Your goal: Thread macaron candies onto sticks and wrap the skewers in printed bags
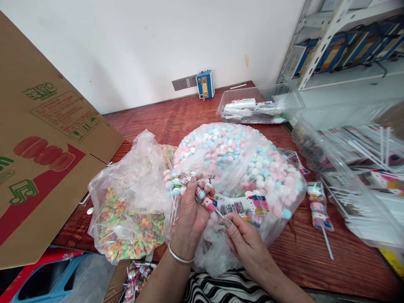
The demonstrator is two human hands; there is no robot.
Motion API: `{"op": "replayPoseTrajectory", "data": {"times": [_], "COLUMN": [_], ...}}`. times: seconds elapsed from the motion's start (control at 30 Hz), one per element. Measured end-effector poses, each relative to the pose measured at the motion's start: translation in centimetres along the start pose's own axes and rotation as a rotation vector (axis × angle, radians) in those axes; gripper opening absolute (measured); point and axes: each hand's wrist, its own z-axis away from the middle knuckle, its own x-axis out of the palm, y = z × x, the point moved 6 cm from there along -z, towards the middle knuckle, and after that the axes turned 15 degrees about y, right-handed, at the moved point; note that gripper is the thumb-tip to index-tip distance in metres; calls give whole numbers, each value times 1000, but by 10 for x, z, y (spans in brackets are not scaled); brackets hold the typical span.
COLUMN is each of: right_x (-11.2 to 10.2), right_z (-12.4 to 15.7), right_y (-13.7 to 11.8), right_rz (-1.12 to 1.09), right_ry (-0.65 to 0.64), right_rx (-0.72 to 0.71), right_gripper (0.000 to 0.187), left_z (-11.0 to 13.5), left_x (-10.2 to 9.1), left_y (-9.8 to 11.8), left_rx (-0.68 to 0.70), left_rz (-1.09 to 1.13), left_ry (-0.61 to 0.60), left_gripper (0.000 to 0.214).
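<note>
Left of left grip, seeing plenty left: clear plastic bag of orange, yellow and green ring sweets; below, looking done, heap of colourful wrapped stick sweets. Just left: pastel bead-like sweets on thin white sticks, apparently unwrapped; cannot tell if held. Curling left grip round pastel skewer in clear red-and-blue printed film, seemingly nearly finished. Pinching its white stick in right grip. Beyond right grip, barely dented: clear bag of pink, blue and white marshmallows. Right, finished-looking: wrapped skewer on dark red wooden bench.
</note>
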Motion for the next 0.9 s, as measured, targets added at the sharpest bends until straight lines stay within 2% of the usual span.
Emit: {"op": "replayPoseTrajectory", "data": {"times": [0.07, 0.2, 0.27, 0.47, 0.57, 0.67, 0.77, 0.83, 0.9], "right_x": [4, 0, -4, -11, -9, -8, -10, -12, -16], "right_z": [2, -6, -11, -14, -13, -13, -14, -14, -13], "right_y": [2, -9, -13, 2, 12, 19, 24, 25, 24], "right_rz": [3, 99, 92, -16, -96, -201, -297, -293, -231], "right_ry": [1, 150, 205, 257, 250, 279, 309, 300, 291], "right_rx": [14, -137, -158, -12, 65, 128, 172, 172, 132], "right_gripper": [32, 25, 25, 32, 31, 31, 34, 35, 34], "left_z": [3, 18, 24, 31, 31, 32, 37, 39, 39], "left_x": [3, 0, -5, -13, -19, -22, -22, -20, -17], "left_y": [-4, -35, -46, -59, -62, -60, -53, -48, -45], "left_rx": [-3, -63, -77, -138, -64, 110, 245, 268, 219], "left_rz": [-10, -94, -115, -271, -390, -528, -657, -754, -766], "left_ry": [-14, -50, -58, -118, -112, -144, -176, -191, -201], "left_gripper": [21, 28, 27, 25, 24, 18, 23, 23, 25]}}
